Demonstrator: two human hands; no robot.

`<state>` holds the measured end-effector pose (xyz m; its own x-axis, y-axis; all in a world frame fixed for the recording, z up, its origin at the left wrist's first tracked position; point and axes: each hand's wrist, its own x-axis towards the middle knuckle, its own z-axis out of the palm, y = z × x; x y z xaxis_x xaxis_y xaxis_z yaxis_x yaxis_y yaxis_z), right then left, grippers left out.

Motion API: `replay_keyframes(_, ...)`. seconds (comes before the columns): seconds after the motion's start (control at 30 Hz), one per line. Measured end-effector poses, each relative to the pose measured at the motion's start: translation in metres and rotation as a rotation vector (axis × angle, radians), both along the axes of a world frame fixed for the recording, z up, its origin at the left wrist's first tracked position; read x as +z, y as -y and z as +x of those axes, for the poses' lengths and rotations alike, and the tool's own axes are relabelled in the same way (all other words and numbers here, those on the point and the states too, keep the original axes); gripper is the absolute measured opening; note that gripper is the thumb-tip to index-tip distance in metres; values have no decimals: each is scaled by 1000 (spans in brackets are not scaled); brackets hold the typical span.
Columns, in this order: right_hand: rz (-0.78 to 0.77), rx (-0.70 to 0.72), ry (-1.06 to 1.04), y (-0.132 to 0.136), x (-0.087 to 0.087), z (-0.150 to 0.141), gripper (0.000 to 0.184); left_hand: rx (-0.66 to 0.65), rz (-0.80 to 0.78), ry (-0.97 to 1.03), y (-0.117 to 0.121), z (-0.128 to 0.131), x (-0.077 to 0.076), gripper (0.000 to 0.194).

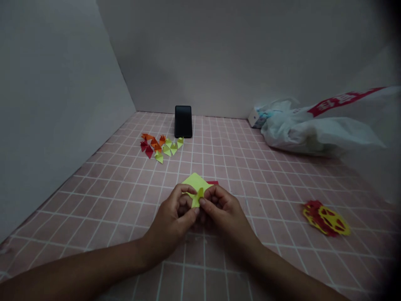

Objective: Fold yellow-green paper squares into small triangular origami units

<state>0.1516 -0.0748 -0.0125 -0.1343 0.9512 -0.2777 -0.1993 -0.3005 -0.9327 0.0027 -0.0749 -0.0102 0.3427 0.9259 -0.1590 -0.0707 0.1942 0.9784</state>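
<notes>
A small folded piece of yellow paper [196,200] is pinched between my two hands at the near middle of the table. My left hand [171,217] grips its left side between thumb and fingers. On the right side, my right hand [228,215] holds it the same way, thumb on top. Just beyond my fingers lies a flat yellow paper sheet [196,179], one corner pointing away from me. A red paper edge [213,182] shows beside it, mostly hidden by my right hand.
Several small folded paper figures [158,146] in red, orange and yellow lie at the back left. Behind them a black phone [183,121] stands propped up. Red and yellow paper cut-outs [326,218] lie at right. A white plastic bag [291,131] and a box [255,118] occupy the back right.
</notes>
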Motion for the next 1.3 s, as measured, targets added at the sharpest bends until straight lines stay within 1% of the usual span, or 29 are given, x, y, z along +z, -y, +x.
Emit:
replay_keyframes(0.07, 10, 6, -7, -1, 0, 0, 23, 0, 6, -17, 0, -1, -2, 33)
replay_keyframes(0.13, 21, 3, -7, -1, -1, 0, 22, -25, 7, -47, -1, -1, -3, 36)
replay_keyframes(0.27, 52, 0, 18, -1, -3, 1, 19, -68, 5, -96, -2, -3, -2, 31)
replay_keyframes(0.4, 49, 29, 34, -1, -3, 2, 18, -44, 47, -124, -4, -5, 7, 25)
replay_keyframes(0.43, 42, 42, 32, -2, -3, 2, 19, -28, 84, -150, -6, -6, 8, 26)
replay_keyframes(0.5, 34, 56, 22, -2, -2, 2, 20, 7, 106, -170, -8, -6, 9, 29)
replay_keyframes(0.7, 59, 80, 29, -2, 0, 2, 20, -1, 59, -96, -13, -6, 4, 21)
replay_keyframes(0.93, 116, 76, 81, -1, -4, 4, 17, -5, 4, -29, -13, -5, 1, 15)
replay_keyframes(1.07, 138, 85, 100, -2, -4, 5, 15, 39, -28, -26, -12, -5, -1, 20)
replay_keyframes(1.3, 144, 71, 137, -3, -3, 4, 14, 32, -30, 9, -12, -5, 0, 18)
